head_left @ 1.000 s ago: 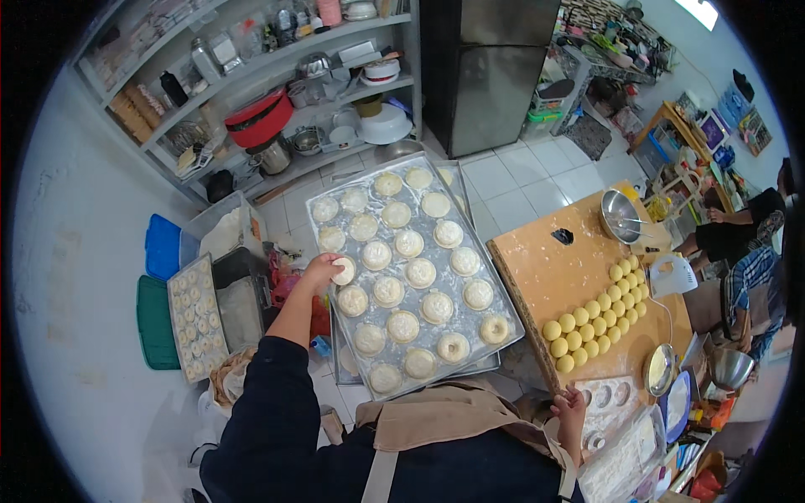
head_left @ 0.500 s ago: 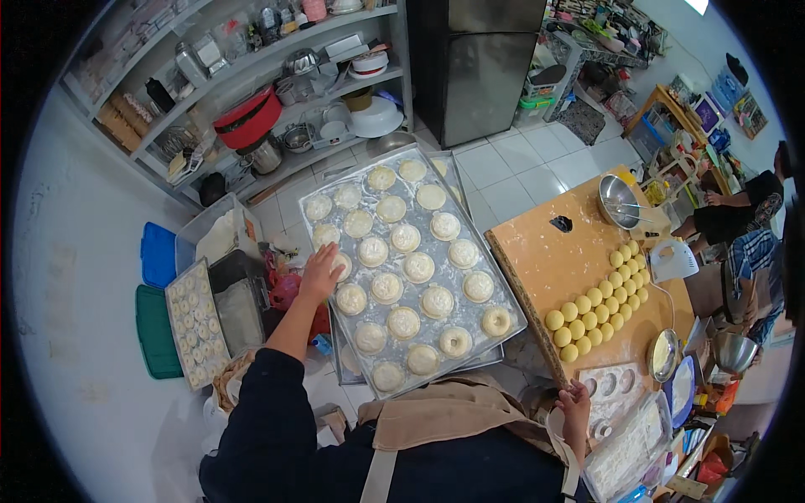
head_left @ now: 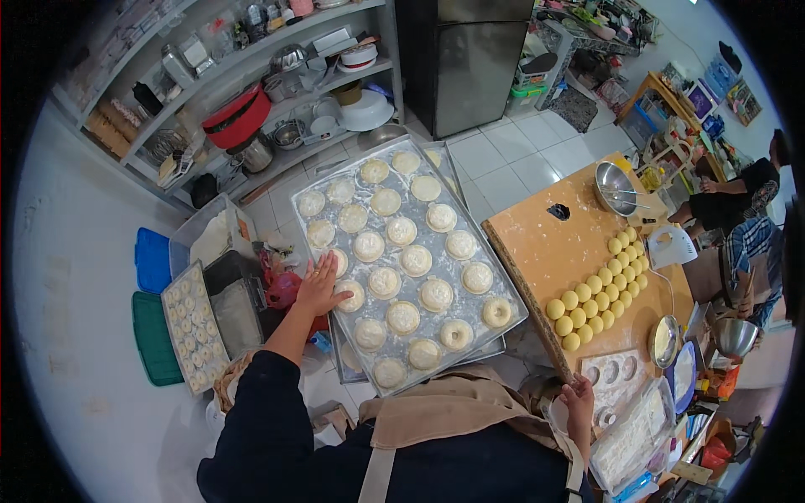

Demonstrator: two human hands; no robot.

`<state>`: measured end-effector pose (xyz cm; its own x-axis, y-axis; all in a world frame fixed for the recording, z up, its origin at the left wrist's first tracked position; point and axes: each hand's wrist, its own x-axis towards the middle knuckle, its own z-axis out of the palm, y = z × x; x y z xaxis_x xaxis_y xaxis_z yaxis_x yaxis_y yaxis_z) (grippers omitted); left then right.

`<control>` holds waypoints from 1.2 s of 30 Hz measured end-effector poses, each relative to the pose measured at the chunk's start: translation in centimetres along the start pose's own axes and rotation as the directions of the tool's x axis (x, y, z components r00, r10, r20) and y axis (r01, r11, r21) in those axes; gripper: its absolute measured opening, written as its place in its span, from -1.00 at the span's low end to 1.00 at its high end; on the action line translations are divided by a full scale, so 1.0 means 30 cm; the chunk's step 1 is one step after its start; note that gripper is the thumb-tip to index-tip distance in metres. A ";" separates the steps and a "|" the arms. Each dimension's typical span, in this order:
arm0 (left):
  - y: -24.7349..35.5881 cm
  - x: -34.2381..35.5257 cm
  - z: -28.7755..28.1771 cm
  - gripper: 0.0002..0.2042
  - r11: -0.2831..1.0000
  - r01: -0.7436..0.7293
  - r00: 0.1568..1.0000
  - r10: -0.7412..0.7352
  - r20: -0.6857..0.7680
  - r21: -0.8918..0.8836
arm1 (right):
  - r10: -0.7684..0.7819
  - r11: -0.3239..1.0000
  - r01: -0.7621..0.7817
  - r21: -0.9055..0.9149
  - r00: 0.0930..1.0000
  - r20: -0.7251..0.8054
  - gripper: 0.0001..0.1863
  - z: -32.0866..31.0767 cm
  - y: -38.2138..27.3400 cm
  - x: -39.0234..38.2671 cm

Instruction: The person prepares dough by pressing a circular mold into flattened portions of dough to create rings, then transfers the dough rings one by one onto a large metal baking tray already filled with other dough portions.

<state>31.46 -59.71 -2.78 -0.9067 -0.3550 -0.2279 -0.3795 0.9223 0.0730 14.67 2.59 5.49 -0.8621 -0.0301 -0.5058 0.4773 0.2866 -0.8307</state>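
The metal baking tray, lined w/ shiny foil and lying beside the wooden board, carries approx. 21 round, pale, flour-dusted dough pieces in rows. The left hand lies flat w/ fingers spread on the tray's left edge, touching the dough there. The right hand is down near the board's near corner, its grip I cannot tell; on the board sit about 18 smooth yellow dough balls and a steel bowl.

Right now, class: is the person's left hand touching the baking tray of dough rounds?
Touching. The head view shows the left hand lying flat, fingers spread, on the left edge of the baking tray, with its fingertips against a dough round.
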 end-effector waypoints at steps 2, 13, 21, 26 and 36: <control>0.005 0.002 -0.011 0.02 0.999 -0.013 0.999 0.012 -0.045 -0.032 | -0.022 1.000 0.022 0.013 1.000 -0.001 -0.54 -0.019 0.033 -0.001; 0.003 0.005 -0.011 0.00 1.000 0.005 0.999 -0.007 -0.043 -0.030 | -0.026 0.998 0.033 0.059 0.993 -0.114 -0.58 -0.059 0.075 -0.019; -0.125 0.087 0.076 -0.17 0.973 -0.193 0.913 0.131 -0.385 -0.126 | -0.148 0.989 0.138 -0.055 0.945 -0.291 -0.51 -0.342 0.177 0.010; 0.219 0.133 -0.002 -0.11 0.992 -0.112 0.932 0.085 -0.353 -0.057 | -0.426 0.786 0.004 -0.619 0.729 -0.536 -0.52 -0.624 0.249 -0.092; 0.949 0.117 -0.066 -0.08 0.844 -0.500 0.781 0.342 -0.523 -0.194 | -0.072 0.604 -0.159 -0.781 0.965 -0.253 -0.67 -1.153 0.676 -0.163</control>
<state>17.12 -34.99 0.41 -0.9339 -0.0415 0.3551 0.0971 0.9264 0.3637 22.69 41.68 -0.82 -0.9091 0.1922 -0.3695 0.2930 0.9256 -0.2395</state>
